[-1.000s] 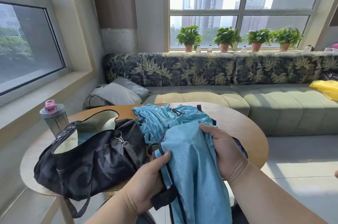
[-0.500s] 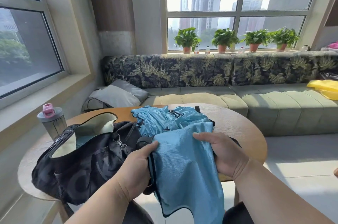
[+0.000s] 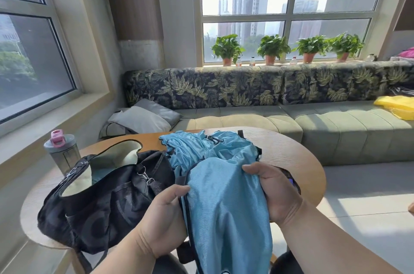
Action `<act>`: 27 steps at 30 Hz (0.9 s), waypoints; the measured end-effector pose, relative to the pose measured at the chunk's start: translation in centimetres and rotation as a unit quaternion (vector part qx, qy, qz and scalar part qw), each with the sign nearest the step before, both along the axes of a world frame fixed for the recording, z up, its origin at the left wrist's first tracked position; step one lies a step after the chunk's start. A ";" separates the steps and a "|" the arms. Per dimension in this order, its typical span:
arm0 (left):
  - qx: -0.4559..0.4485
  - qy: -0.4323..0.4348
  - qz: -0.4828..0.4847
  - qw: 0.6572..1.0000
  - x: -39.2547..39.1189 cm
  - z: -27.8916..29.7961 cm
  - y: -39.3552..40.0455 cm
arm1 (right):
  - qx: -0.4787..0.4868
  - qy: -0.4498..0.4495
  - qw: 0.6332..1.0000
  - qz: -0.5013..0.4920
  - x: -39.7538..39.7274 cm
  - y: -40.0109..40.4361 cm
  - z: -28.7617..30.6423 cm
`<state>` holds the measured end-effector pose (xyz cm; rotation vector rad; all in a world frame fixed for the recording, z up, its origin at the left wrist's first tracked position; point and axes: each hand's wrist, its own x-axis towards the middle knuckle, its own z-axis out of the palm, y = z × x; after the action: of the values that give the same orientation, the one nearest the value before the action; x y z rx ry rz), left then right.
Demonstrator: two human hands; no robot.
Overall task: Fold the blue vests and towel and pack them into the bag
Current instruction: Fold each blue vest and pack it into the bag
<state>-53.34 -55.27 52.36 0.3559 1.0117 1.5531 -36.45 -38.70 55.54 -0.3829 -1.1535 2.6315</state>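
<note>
At lower centre, I note both hands, left and right, gripping a light-blue mesh vest with dark trim, unfolded. More crumpled blue fabric waits on the round wooden table. The black duffel bag at lower left gapes open; most folding remains, I judge.

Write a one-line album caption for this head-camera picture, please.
Both hands, left hand and right hand, grip a blue vest beside an open black bag on a round table.
</note>
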 end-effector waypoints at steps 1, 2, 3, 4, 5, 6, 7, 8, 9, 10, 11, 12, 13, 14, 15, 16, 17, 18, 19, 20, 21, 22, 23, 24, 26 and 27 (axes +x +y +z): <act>0.009 -0.008 -0.001 1.000 -0.1 0.0 -0.1 | -0.003 -0.001 1.000 -0.005 -0.1 0.0 0.0; 0.017 -0.013 -0.004 1.000 -0.1 0.0 -0.2 | -0.005 -0.002 1.000 -0.009 -0.1 0.0 -0.1; 0.022 -0.014 -0.009 1.000 -0.1 0.0 -0.3 | -0.004 -0.004 1.000 -0.014 -0.1 0.1 -0.2; 0.023 -0.015 -0.016 0.999 -0.1 -0.1 -0.3 | -0.002 -0.007 1.000 -0.019 -0.1 0.2 -0.3; 0.022 -0.015 -0.022 0.999 -0.1 -0.1 -0.3 | 0.001 -0.014 1.000 -0.021 -0.1 0.4 -0.3; 0.019 -0.015 -0.030 0.999 -0.1 -0.3 -0.2 | 0.007 -0.023 1.000 -0.019 -0.1 0.4 -0.4; 0.016 -0.015 -0.036 0.999 -0.1 -0.4 -0.2 | 0.015 -0.031 0.999 -0.015 -0.1 0.5 -0.4; 0.014 -0.015 -0.041 0.999 -0.1 -0.5 -0.1 | 0.024 -0.039 0.999 -0.012 -0.2 0.5 -0.4; 0.015 -0.016 -0.045 0.999 -0.1 -0.6 -0.1 | 0.030 -0.045 0.998 -0.014 -0.2 0.6 -0.5; 0.018 -0.016 -0.046 0.999 -0.1 -0.7 -0.1 | 0.034 -0.053 0.998 -0.019 -0.3 0.6 -0.5; 0.022 -0.017 -0.044 0.999 -0.2 -0.7 -0.1 | 0.037 -0.058 0.997 -0.025 -0.3 0.7 -0.5; 0.026 -0.020 -0.041 0.999 -0.2 -0.7 -0.2 | 0.040 -0.062 0.997 -0.031 -0.3 0.8 -0.6; 0.028 -0.024 -0.038 0.999 -0.3 -0.7 -0.2 | 0.043 -0.064 0.996 -0.033 -0.3 0.9 -0.7; 0.030 -0.028 -0.038 0.998 -0.5 -0.7 -0.2 | 0.044 -0.066 0.996 -0.034 -0.2 1.1 -0.8; 0.032 -0.031 -0.037 0.998 -0.6 -0.7 -0.3 | 0.044 -0.070 0.996 -0.034 -0.2 1.2 -0.9; 0.031 -0.032 -0.036 0.998 -0.7 -0.7 -0.3 | 0.045 -0.074 0.996 -0.032 -0.1 1.3 -1.0; 0.030 -0.032 -0.037 0.998 -0.9 -0.6 -0.4 | 0.043 -0.076 0.996 -0.032 0.0 1.3 -1.1; 0.029 -0.031 -0.039 0.998 -1.0 -0.6 -0.5 | 0.040 -0.075 0.996 -0.033 0.0 1.3 -1.2; 0.027 -0.031 -0.043 0.998 -1.1 -0.6 -0.6 | 0.035 -0.073 0.996 -0.038 0.0 1.3 -1.2; 0.023 -0.030 -0.049 0.998 -1.1 -0.6 -0.7 | 0.033 -0.069 0.996 -0.044 -0.1 1.3 -1.2; 0.018 -0.030 -0.056 0.998 -1.1 -0.7 -0.8 | 0.030 -0.065 0.996 -0.045 -0.2 1.2 -1.2; 0.013 -0.032 -0.062 0.997 -1.1 -0.8 -0.9 | 0.027 -0.062 0.997 -0.044 -0.2 1.1 -1.2; 0.009 -0.035 -0.066 0.997 -1.0 -0.9 -0.9 | 0.025 -0.059 0.997 -0.041 -0.3 1.0 -1.3; 0.003 -0.037 -0.065 0.997 -0.9 -0.9 -0.9 | 0.021 -0.058 0.997 -0.042 -0.4 1.0 -1.4; -0.006 -0.042 -0.061 0.997 -0.7 -1.0 -0.8 | 0.012 -0.059 0.997 -0.045 -0.4 1.1 -1.5; -0.010 -0.040 -0.060 0.997 -0.5 -1.0 -0.7 | 0.012 -0.061 0.997 -0.048 -0.3 1.1 -1.5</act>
<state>-53.88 -56.00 51.35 0.3314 0.9260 1.4374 -36.74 -37.55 54.00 -0.5869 -1.1702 2.5395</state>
